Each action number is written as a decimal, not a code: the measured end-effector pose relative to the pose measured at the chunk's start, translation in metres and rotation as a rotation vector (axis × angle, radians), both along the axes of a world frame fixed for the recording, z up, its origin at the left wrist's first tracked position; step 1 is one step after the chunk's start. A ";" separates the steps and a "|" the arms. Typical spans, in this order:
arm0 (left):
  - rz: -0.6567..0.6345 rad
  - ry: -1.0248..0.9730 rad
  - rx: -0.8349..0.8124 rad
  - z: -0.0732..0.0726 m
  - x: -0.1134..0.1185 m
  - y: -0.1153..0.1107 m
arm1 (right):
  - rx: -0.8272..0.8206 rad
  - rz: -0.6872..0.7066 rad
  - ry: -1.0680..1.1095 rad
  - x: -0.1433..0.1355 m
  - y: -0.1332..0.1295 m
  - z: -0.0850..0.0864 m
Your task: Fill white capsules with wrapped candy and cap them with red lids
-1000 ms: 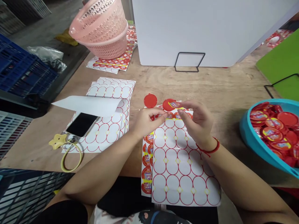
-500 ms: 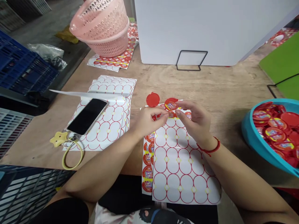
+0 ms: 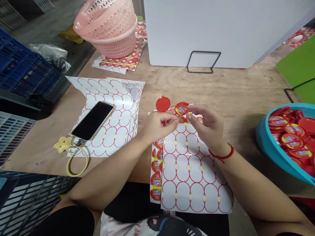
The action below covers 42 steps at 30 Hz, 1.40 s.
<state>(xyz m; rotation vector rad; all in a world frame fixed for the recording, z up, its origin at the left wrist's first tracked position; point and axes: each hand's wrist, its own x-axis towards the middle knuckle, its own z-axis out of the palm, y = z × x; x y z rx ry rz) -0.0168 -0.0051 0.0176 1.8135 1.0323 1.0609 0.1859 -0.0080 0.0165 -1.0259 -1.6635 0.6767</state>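
My right hand [image 3: 209, 126] pinches the right edge of a red round plastic piece [image 3: 181, 108] with a printed sticker on its face, between thumb and fingertips. My left hand [image 3: 163, 126] is closed in a pinch just below and left of that piece; what its fingertips hold is too small to make out. A plain red disc [image 3: 163, 104] lies beyond my left hand, and small red bits show under its fingers. Below both hands is a sticker sheet [image 3: 189, 170] with rows of bare white circles; stickers remain at its far edge. Another sheet with printed stickers [image 3: 156, 180] sticks out from beneath it.
A blue basin [image 3: 262, 134] of red stickered pieces stands right. At left, a phone [image 3: 93, 120] and yellow ring keychain [image 3: 77, 164] rest on used sheets [image 3: 118, 127]. Pink baskets [image 3: 110, 32], a white board [image 3: 197, 29] and a green board [image 3: 297, 65] stand farther back.
The loose flap of the top sheet by the phone has lifted and now shows its circles. Both hands keep nearly the same pose; the view has shifted slightly.
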 end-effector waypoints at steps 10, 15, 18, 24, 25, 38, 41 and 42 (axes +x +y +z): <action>-0.017 -0.027 -0.013 -0.001 0.000 0.000 | 0.083 0.002 -0.109 0.002 0.002 0.008; -0.019 -0.066 -0.066 0.000 0.002 0.000 | 0.192 -0.016 -0.295 0.002 0.005 0.009; -0.028 -0.091 -0.070 0.001 0.002 0.002 | 0.224 -0.033 -0.328 0.002 0.007 0.006; -0.051 -0.067 -0.101 0.002 0.004 0.001 | -0.114 0.026 -0.034 -0.003 0.008 -0.002; -0.069 -0.048 -0.105 0.002 0.004 0.000 | -0.190 0.039 0.067 -0.004 0.008 -0.003; 0.082 -0.410 -0.496 -0.008 0.010 0.009 | -0.419 0.241 0.229 -0.002 0.010 -0.002; 0.111 -0.497 -0.527 -0.015 0.011 0.011 | -0.387 0.198 0.200 -0.002 0.011 -0.009; 0.148 -0.548 -0.535 -0.017 0.012 0.011 | -0.367 0.183 0.144 -0.002 0.012 -0.011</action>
